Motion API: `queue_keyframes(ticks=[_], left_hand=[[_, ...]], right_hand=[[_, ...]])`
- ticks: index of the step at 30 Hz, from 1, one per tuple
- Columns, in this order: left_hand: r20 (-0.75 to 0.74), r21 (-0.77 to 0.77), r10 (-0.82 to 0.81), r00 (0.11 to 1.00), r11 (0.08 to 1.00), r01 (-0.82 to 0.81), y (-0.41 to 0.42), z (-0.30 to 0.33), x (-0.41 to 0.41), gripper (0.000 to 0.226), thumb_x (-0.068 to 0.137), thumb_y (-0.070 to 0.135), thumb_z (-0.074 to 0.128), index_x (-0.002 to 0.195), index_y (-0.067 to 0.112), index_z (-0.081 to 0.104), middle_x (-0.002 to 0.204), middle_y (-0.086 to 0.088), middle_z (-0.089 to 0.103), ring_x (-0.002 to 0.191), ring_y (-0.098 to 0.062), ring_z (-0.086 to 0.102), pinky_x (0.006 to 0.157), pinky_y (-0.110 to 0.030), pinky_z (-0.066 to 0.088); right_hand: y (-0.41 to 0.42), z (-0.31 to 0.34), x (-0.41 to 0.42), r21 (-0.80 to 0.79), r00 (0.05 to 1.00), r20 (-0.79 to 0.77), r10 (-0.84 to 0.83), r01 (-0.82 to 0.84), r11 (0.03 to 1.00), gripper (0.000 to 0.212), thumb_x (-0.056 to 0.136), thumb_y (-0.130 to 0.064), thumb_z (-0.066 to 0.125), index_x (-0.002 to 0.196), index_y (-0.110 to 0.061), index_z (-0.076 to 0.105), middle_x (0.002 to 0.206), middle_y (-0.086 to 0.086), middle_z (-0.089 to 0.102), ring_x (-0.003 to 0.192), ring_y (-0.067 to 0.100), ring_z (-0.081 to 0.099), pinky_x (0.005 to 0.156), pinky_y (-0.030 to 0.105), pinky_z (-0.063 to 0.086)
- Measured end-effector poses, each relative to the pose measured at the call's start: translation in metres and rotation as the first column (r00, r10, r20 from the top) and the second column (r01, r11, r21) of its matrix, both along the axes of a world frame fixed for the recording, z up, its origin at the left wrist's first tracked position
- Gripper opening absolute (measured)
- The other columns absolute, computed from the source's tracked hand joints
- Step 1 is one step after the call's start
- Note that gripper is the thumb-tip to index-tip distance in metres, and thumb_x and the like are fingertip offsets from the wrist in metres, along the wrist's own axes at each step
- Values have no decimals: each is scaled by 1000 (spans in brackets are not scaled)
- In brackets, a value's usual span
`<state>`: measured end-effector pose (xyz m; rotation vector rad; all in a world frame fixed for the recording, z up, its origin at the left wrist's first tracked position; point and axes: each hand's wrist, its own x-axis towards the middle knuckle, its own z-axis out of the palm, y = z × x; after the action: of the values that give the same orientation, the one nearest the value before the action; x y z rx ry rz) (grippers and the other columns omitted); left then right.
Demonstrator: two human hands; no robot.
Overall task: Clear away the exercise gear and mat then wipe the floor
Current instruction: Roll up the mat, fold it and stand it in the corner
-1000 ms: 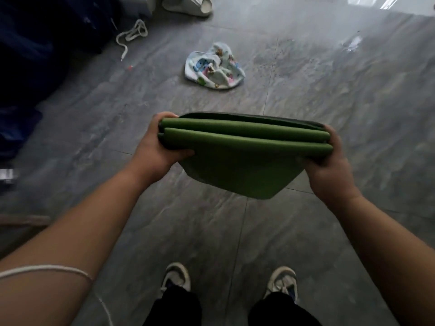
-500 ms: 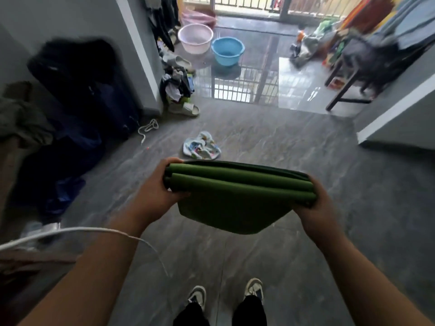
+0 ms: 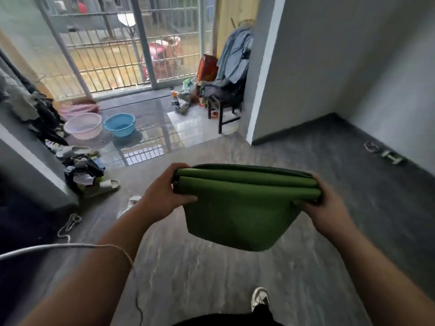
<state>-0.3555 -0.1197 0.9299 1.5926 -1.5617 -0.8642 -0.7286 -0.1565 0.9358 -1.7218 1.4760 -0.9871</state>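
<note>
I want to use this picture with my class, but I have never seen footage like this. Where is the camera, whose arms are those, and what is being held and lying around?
The camera sits on a person's head and looks forward and down, so the arms you see are the wearer's own. There is no machine. The left hand and right hand each grip one end of a folded green exercise mat, held in the air above the grey floor. One shoe shows below. Further off stand a pink basin and a blue basin near a barred window. A small dumbbell lies by the right wall.
</note>
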Motion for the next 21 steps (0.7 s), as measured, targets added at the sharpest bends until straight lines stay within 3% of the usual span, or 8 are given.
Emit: queue_keyframes(ticks=[3,7,10,12,14,15,18,21], left_hand=[[6,-2,-96,995,995,96,-28,11,-41,66,67,25,87,120,41,51,113,8,61,107,-20,59,88,-45,57],[66,74,-251,966,966,247,-75,20,-113,68,66,20,89,121,35,52,111,5,62,105,-17,60,87,-35,53],[107,192,-410,906,902,386,-116,18,-176,59,67,21,87,115,34,55,109,4,62,103,-16,60,89,-37,54],[112,244,-471,875,866,435,-143,11,-223,52,70,21,85,111,35,57,106,2,64,96,-17,66,79,-36,59],[56,323,-498,866,830,456,-169,3,-273,48,75,13,81,112,31,56,103,-5,66,81,-21,72,60,-30,59],[-13,373,-491,871,806,460,-182,-2,-298,49,77,7,78,114,30,55,105,-9,65,80,-24,74,58,-31,59],[-186,410,-432,882,782,469,-218,-16,-371,61,69,-9,75,115,26,55,117,-18,56,95,-37,69,67,-47,62],[-186,403,-454,871,773,489,-248,-30,-437,61,65,-13,72,111,23,56,117,-23,54,101,-39,63,71,-51,61]], right_hand=[[13,11,-46,22,994,13,-104,104,994,72,74,9,76,123,-40,54,114,-16,63,100,-11,59,89,24,49],[22,12,-114,-13,948,-145,-283,285,959,71,70,-2,83,133,-22,56,116,-2,60,107,12,54,89,22,38],[21,4,-166,-14,892,-194,-408,414,910,67,75,-8,80,134,-27,56,118,2,64,105,20,59,90,32,45],[17,-9,-200,42,852,-179,-491,505,862,63,81,-9,75,135,-32,53,120,4,64,102,26,63,88,38,51],[12,-20,-235,118,835,-93,-542,550,827,61,82,-8,74,132,-35,51,116,5,62,95,29,64,82,45,56],[8,-26,-254,150,830,-41,-556,555,818,59,82,-6,74,130,-33,51,115,4,60,96,28,63,81,46,57],[-7,-32,-311,351,791,213,-574,486,800,52,85,12,62,123,-22,50,114,6,56,99,27,59,70,40,60],[-26,-38,-364,504,695,338,-634,435,746,51,86,22,37,115,-17,48,110,5,49,94,25,55,58,33,61]])
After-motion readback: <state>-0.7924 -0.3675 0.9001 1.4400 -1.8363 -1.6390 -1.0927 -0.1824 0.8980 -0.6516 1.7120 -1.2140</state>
